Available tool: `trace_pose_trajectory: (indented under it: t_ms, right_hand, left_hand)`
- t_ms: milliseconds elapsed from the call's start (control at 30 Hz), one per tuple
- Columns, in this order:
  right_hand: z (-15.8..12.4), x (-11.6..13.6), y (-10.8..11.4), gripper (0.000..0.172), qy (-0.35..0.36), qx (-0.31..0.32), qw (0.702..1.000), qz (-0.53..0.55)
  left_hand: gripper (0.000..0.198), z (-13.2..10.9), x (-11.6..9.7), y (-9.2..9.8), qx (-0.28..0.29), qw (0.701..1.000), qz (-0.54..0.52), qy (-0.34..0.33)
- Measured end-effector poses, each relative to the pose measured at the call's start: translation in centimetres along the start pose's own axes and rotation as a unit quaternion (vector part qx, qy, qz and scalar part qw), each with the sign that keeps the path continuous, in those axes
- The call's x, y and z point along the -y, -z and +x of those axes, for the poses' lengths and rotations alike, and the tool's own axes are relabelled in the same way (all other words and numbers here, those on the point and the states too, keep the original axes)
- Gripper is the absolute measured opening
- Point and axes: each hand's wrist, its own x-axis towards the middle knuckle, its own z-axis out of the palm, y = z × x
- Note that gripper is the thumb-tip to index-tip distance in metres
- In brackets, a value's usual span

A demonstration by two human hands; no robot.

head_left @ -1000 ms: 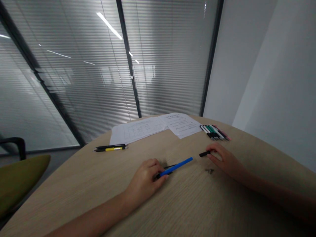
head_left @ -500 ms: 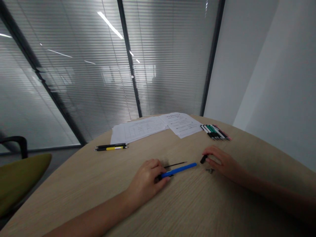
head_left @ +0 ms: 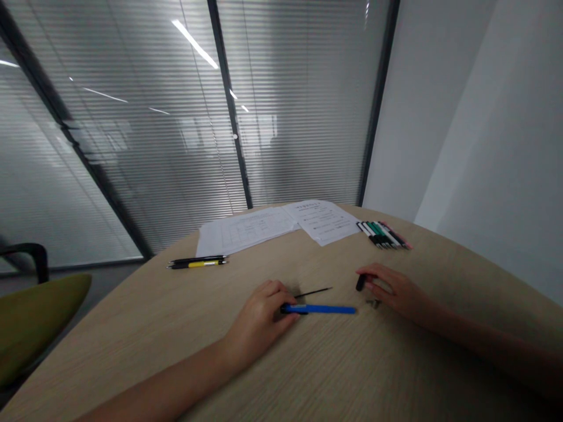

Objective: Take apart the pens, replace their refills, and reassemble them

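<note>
My left hand (head_left: 263, 313) is closed on the dark end of a blue pen barrel (head_left: 332, 309). The barrel points right, almost level across the view, low over the table. Just beyond it a thin black pen refill (head_left: 314, 292) lies on the wood, its near end beside my left fingers. Between thumb and fingers, my right hand (head_left: 393, 288) pinches a short black cylindrical pen part (head_left: 360, 282), apart from the barrel's tip. Small greyish parts (head_left: 374, 303) lie on the table below the right fingers; their kind is too small to make out.
Printed papers (head_left: 248, 228) lie at the far side of the round wooden table (head_left: 272, 387). A black pen and a yellow-and-black pen (head_left: 197, 264) rest at left. Several pens (head_left: 382, 234) sit in a row at right. A green chair (head_left: 39, 316) stands left.
The blue barrel's free end has swung toward me, from slanting up to the right to nearly level. My right hand has shifted slightly left with the black part.
</note>
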Motion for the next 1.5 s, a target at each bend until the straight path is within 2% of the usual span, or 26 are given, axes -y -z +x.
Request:
trace_pose_trajectory:
  t_ms: [200, 467, 767, 933, 1200, 1500]
  right_hand:
    - [-0.1, -0.2, -0.2, 0.028, 0.005, 0.012, 1.000, -0.010]
    - [-0.2, -0.2, -0.2, 0.030, -0.020, 0.033, 0.999, 0.004]
    - [-0.1, -0.2, -0.2, 0.033, -0.042, 0.047, 0.998, 0.007]
    - [-0.2, -0.3, -0.2, 0.032, -0.048, 0.053, 0.997, 0.013]
    - [-0.2, -0.3, -0.3, 0.031, -0.042, 0.044, 0.998, 0.014]
    - [-0.2, -0.4, -0.3, 0.036, -0.027, 0.048, 0.998, 0.011]
  left_hand:
    - [0.010, 0.7, -0.2, 1.3, 0.044, 0.999, -0.009, -0.009]
    - [0.012, 1.6, -1.3, 3.6, 0.057, 0.996, -0.062, 0.030]
    - [0.010, 1.7, -1.7, 4.2, 0.010, 0.986, -0.160, 0.044]
    - [0.009, 1.9, -2.0, 4.8, -0.006, 0.987, -0.160, 0.027]
    - [0.011, 1.8, -2.8, 5.6, -0.066, 0.985, -0.158, 0.025]
    - [0.009, 1.9, -3.2, 6.6, -0.087, 0.980, -0.176, -0.009]
